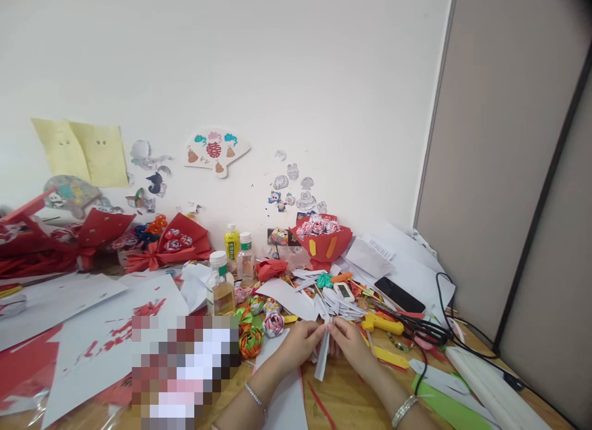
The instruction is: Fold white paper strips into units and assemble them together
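Observation:
My left hand and my right hand meet above the front of the table. Both are closed, with thumbs and fingertips pinching a narrow white paper strip near its upper end. The strip's free end hangs down toward me. Something pinkish shows in part beneath the fingers, too hidden to name. Just behind my hands is a heap of white paper strips. Left of my left hand lie several folded paper flowers, among them a pink and white one and an orange and green one.
A bottle of yellowish liquid stands to the left. Behind the strips rises a red-wrapped bouquet. To the right are a yellow glue gun, a black phone, tangled black cables and a white power strip.

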